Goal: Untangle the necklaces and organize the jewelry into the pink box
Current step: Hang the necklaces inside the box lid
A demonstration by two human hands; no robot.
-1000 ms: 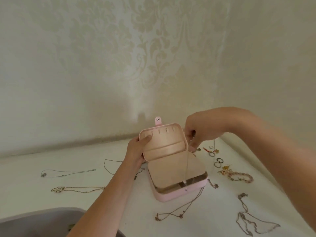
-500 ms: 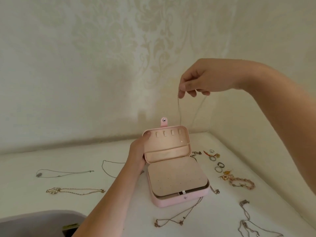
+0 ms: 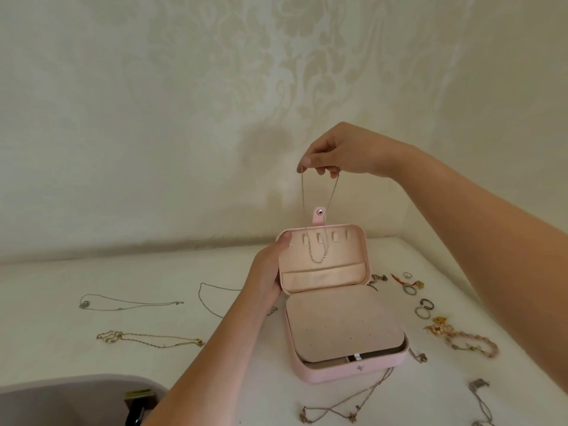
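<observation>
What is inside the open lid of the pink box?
A row of small tabs and a pocket. The thin chain pinched by the right hand hangs before them. The pocket's contents are hidden.

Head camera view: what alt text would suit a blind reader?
A person's right hand dangles a thin necklace before the open lid of a pink box, which the left hand holds upright. Other necklaces and rings lie around it on the white table.
</observation>
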